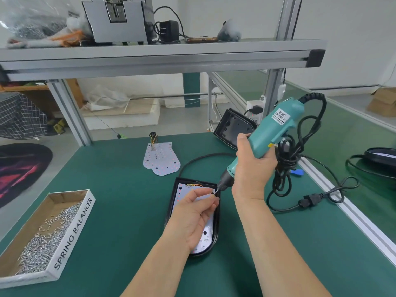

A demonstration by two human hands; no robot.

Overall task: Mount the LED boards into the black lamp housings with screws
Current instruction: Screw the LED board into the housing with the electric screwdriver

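Observation:
A black lamp housing lies flat on the green bench in front of me, with a white LED board seated inside it. My left hand hovers over the board and pinches a small screw at its fingertips. My right hand grips a teal electric screwdriver, tilted so its bit tip touches that screw. A second LED board with wires lies farther back. Another empty black housing leans at the bench's far right edge.
A cardboard tray marked SPRING BALANCER holds several loose screws at the left. The screwdriver's black cable is bundled by my right wrist, its plug lying to the right. An aluminium shelf spans overhead. Another black lamp part sits far right.

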